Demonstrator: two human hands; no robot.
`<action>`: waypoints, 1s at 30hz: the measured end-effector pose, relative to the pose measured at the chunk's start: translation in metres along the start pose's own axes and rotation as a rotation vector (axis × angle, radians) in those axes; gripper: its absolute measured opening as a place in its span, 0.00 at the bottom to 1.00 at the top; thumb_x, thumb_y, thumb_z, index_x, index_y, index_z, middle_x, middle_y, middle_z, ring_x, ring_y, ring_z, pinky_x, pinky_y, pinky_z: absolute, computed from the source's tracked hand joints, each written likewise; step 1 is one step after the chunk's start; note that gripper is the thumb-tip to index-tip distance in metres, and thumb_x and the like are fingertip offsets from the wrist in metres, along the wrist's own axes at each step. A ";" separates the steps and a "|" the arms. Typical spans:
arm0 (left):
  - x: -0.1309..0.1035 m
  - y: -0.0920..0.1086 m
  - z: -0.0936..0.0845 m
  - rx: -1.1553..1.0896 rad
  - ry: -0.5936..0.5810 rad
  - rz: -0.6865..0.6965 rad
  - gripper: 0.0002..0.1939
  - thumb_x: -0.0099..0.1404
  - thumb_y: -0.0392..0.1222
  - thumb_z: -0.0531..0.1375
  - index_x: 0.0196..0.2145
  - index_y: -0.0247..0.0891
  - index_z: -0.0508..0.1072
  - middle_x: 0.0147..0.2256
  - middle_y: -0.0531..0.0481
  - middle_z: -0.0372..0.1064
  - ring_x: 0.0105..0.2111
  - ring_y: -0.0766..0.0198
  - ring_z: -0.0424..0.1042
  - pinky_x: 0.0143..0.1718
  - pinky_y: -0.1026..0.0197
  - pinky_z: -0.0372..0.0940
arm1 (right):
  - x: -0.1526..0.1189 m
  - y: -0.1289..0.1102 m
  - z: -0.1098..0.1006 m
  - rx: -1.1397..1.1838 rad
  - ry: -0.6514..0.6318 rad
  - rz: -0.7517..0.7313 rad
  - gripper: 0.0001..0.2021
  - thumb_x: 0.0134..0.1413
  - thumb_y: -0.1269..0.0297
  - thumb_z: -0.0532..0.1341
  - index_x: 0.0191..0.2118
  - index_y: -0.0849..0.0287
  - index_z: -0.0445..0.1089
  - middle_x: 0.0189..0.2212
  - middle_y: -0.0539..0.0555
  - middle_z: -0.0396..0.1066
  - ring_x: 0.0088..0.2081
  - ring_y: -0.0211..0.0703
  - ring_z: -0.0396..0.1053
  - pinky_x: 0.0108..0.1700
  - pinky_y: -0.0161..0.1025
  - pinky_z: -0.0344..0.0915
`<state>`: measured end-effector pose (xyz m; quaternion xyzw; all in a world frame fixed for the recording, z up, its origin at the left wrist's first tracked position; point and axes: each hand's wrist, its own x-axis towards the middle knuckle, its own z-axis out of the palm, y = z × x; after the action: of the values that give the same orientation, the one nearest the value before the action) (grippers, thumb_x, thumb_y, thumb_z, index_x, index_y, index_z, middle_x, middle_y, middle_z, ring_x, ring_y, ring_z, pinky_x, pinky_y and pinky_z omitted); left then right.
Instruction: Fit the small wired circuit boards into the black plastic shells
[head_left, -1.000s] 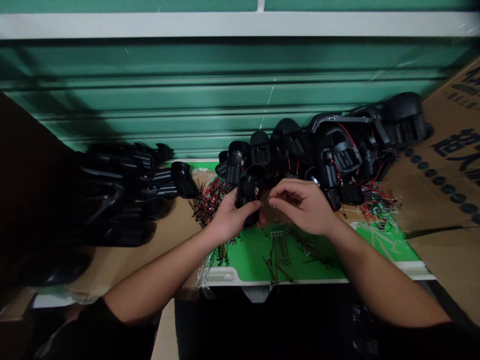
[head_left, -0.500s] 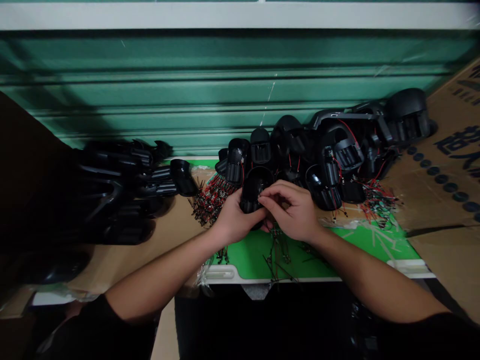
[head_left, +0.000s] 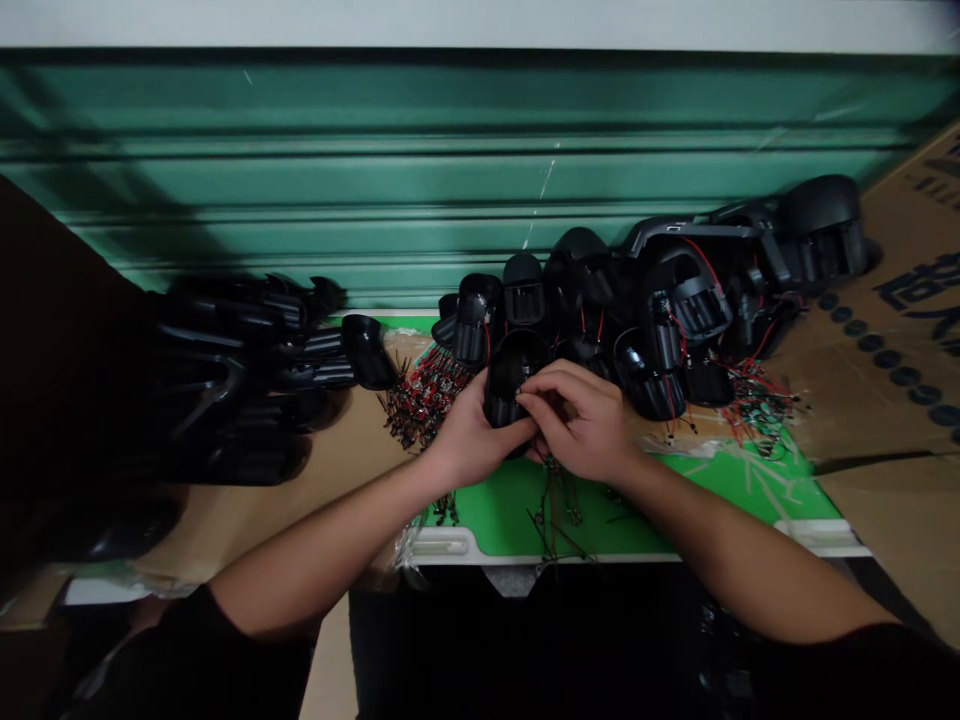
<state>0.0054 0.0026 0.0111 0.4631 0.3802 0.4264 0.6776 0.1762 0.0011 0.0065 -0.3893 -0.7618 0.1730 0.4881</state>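
My left hand (head_left: 480, 432) grips a black plastic housing (head_left: 516, 362) with a rounded, hollow top, its thumb lying across the near end. My right hand (head_left: 581, 415) is closed in a pinch at the housing's inside edge; whatever sits between thumb and forefinger is too small to make out. Under the hands, thin dark leads with small metal ends (head_left: 559, 500) lie on the green board (head_left: 495, 520). A heap of red and black wires (head_left: 427, 395) is just left of my left hand.
Several similar black housings, some with red wires, crowd behind and to the right (head_left: 660, 300). More black parts (head_left: 247, 380) are piled on cardboard at left. A second wire bunch (head_left: 757, 400) lies by the cardboard box (head_left: 892, 300). A ridged green wall (head_left: 375, 180) stands behind.
The view has shifted very slightly. Both hands keep nearly the same pose on the housing, with the right fingers still pinched at its inside edge.
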 end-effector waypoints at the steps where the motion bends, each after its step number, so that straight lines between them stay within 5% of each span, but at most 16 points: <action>1: 0.000 0.000 -0.001 -0.008 -0.009 -0.002 0.27 0.51 0.38 0.76 0.44 0.38 0.68 0.31 0.56 0.73 0.26 0.65 0.75 0.31 0.61 0.73 | 0.000 0.001 0.000 0.002 0.001 -0.010 0.03 0.67 0.70 0.64 0.41 0.55 0.75 0.35 0.53 0.76 0.34 0.42 0.73 0.36 0.41 0.70; 14: 0.003 0.002 -0.008 -0.104 -0.178 -0.056 0.21 0.61 0.48 0.73 0.44 0.38 0.69 0.30 0.50 0.77 0.28 0.58 0.79 0.34 0.54 0.76 | 0.002 0.007 -0.012 0.053 -0.061 0.003 0.05 0.67 0.70 0.63 0.41 0.55 0.76 0.36 0.54 0.76 0.35 0.43 0.75 0.37 0.43 0.71; 30: 0.008 0.000 -0.010 -0.222 -0.030 -0.165 0.17 0.59 0.41 0.67 0.44 0.38 0.67 0.25 0.53 0.76 0.23 0.58 0.78 0.28 0.56 0.75 | 0.004 0.004 -0.016 0.038 -0.143 0.020 0.09 0.67 0.69 0.63 0.50 0.55 0.77 0.42 0.56 0.78 0.37 0.42 0.75 0.38 0.42 0.74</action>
<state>-0.0011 0.0125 0.0071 0.3588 0.3576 0.4015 0.7631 0.1915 0.0050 0.0140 -0.3740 -0.7873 0.2196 0.4382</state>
